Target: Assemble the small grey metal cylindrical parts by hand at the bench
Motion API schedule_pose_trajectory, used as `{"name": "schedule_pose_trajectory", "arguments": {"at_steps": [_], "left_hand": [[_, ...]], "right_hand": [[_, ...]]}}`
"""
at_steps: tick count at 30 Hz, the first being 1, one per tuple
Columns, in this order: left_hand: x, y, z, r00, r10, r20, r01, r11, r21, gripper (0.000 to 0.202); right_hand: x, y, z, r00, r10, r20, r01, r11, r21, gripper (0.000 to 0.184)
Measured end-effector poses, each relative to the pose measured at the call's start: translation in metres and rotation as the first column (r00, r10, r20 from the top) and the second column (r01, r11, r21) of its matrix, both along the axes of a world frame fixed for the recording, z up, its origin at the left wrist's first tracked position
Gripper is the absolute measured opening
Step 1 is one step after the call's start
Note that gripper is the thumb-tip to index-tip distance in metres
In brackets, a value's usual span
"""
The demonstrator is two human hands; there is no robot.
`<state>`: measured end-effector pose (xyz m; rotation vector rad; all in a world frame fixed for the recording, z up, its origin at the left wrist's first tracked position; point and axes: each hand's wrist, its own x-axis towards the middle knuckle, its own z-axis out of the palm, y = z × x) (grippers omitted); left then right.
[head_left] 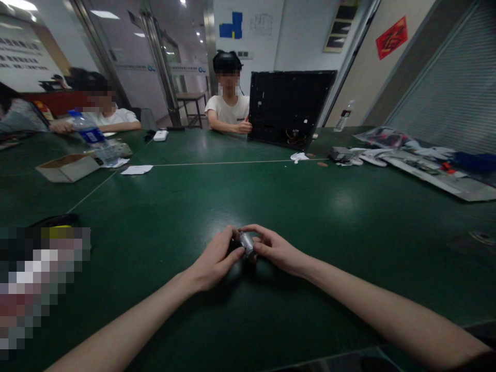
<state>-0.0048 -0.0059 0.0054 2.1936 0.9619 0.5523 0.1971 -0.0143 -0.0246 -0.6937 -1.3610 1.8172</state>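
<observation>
left hand [216,257] and right hand [276,249] half hide a silver cylinder [247,244]

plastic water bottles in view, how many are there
2. A plastic water bottle with a blue label is on the left of the green table, behind a cardboard box. A clear plastic bottle is at the far right edge. Others may be hidden.

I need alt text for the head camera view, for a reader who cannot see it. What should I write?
The left hand and right hand hold a small silver metal cylinder over a dark green workbench. Across the bench, a seated person is beside an upright black panel, and another person sits further left.
</observation>
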Motion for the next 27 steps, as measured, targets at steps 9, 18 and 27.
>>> {"name": "schedule_pose_trajectory", "arguments": {"at_steps": [9,18,27], "left_hand": [[0.000,0.002,0.006,0.994,-0.075,-0.081,0.074,0.997,-0.020,0.040],[-0.004,0.004,0.012,0.980,-0.192,-0.059,0.190,0.981,-0.034,0.047],[-0.010,0.005,0.008,0.975,-0.222,0.001,0.222,0.973,-0.070,0.051]], "right_hand": [[0.002,-0.003,0.008,0.998,0.059,-0.002,-0.059,0.998,0.012,0.060],[0.003,-0.005,0.012,0.986,0.153,-0.064,-0.153,0.988,-0.002,0.061],[0.001,-0.007,0.014,0.988,0.145,-0.049,-0.146,0.989,-0.012,0.057]]}}
